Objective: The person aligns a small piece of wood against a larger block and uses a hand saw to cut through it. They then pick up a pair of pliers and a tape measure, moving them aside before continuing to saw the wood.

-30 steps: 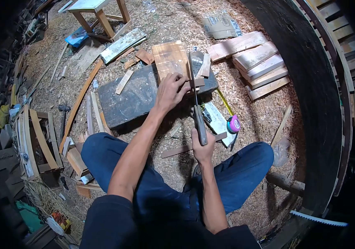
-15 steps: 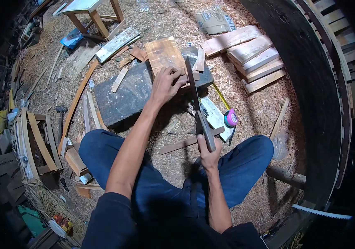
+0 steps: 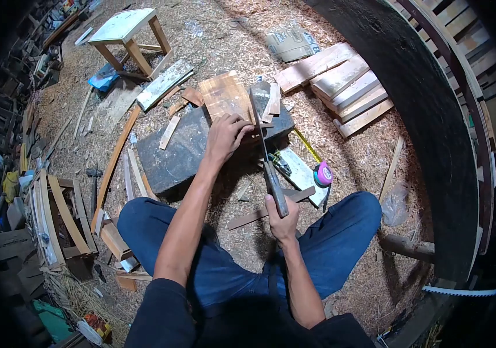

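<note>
My right hand [image 3: 283, 220] is closed around the handle of a hand saw [image 3: 274, 187]. The saw's narrow blade points away from me, at the right side of my left hand [image 3: 223, 138]. My left hand is closed over a small wood strip [image 3: 266, 125], whose end sticks out past the blade; the rest is hidden under my fingers. Beneath them is a big dark wooden block [image 3: 172, 159]. A light brown board [image 3: 222, 93] lies on the block just beyond my left fingers. Short wood offcuts [image 3: 274, 98] rest at its far right.
A pink and teal tape measure [image 3: 323, 173] with yellow tape out lies by a white board [image 3: 298, 169]. Stacked planks [image 3: 346, 81] stand at right. A small white-topped table [image 3: 121, 24] is at far left. A dark curved wall [image 3: 427, 104] bounds the right side; shavings cover the ground.
The view has tilted up a little, so the scene sits lower. The saw has shifted slightly against the strip; both hands keep their grips.
</note>
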